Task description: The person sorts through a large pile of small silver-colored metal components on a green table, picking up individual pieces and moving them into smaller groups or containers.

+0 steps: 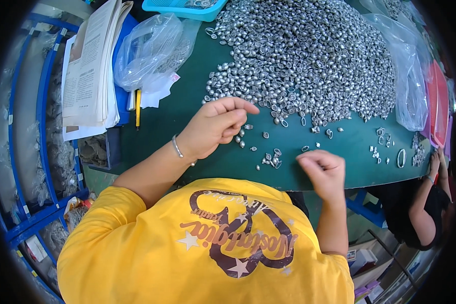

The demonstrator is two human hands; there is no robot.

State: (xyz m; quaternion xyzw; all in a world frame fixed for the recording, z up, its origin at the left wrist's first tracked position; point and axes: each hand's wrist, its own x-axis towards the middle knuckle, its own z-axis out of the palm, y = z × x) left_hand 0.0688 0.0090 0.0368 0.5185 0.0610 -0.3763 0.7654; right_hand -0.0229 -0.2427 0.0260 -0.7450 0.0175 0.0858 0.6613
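Observation:
A large heap of small silvery metal pieces [304, 55], many rounded with an oval opening, spreads over the green table. My left hand [215, 125] is at the heap's near edge, index finger stretched along it and the other fingers curled in. Whatever its curled fingers may hold is hidden. Beside them lie a few loose pieces [242, 144]. My right hand [327, 172] is over the table's near edge, thumb and fingers pressed together; I cannot make out anything between them. An oval piece [305, 148] lies close to its thumb, and a small cluster of pieces [273, 159] lies between my hands.
Papers [88, 66], a clear plastic bag [152, 45] and a yellow pen [138, 109] are at the left. A blue basket [185, 7] stands behind. Another plastic bag [410, 81] and a red tray [438, 106] are at the right, near another person's arm [423, 218].

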